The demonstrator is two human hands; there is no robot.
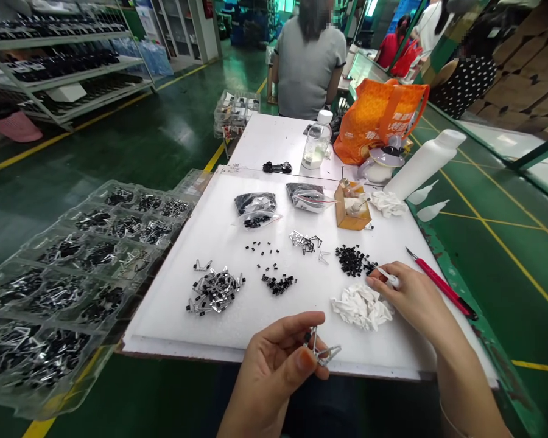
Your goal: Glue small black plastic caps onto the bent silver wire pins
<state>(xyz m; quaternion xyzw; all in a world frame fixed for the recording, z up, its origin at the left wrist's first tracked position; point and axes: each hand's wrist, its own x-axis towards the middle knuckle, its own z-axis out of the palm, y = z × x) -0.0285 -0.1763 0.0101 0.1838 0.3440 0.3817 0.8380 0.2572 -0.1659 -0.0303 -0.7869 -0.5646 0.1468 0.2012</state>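
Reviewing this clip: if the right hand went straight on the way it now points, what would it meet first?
Probably the heap of small black components, just ahead of the small white tool in the right hand; depth is hard to judge from this view.

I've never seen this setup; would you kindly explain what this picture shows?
This picture comes from a camera worn on a person's head, looking forward and down. The left hand pinches a small bent metal piece with a black part on it. The right hand holds a small white applicator, next to a heap of tiny black parts. On the white foam board lie more metal pieces and a crumpled white tissue; a red craft knife lies by its right edge. Clear plastic trays hold more parts at left.
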